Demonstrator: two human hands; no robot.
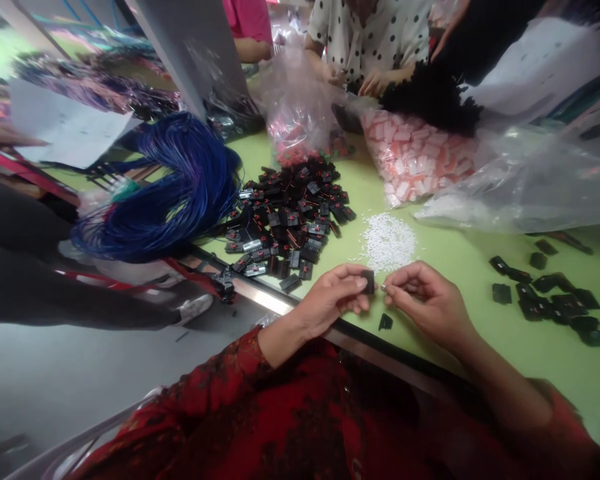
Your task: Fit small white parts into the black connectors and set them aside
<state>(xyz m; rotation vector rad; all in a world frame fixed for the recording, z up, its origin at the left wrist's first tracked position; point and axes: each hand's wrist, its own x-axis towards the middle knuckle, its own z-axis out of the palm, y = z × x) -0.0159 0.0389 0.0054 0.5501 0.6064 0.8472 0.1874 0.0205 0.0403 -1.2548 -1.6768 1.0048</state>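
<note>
Between thumb and fingers, my left hand (337, 293) grips a black plastic connector housing (368, 281) close to the table's front edge. Just to its right, the thumb and forefinger of my right hand (427, 300) are pinched around a tiny pale piece (384, 286), too small to name surely. A small black plastic part (385, 322) lies on the green table (430, 240) below the gap between my hands. Beyond them is a heap of tiny white pieces (389, 241). A large pile of black connector housings (295, 220) spreads behind my left hand.
Blue wire bundles (180, 180) lie at left, by a grey post (185, 53). Clear bags hold red parts (300, 133) and orange-white parts (415, 153). Black pieces (550, 293) are scattered at right. A co-worker in a dotted shirt (370, 40) sits opposite; another person stands left.
</note>
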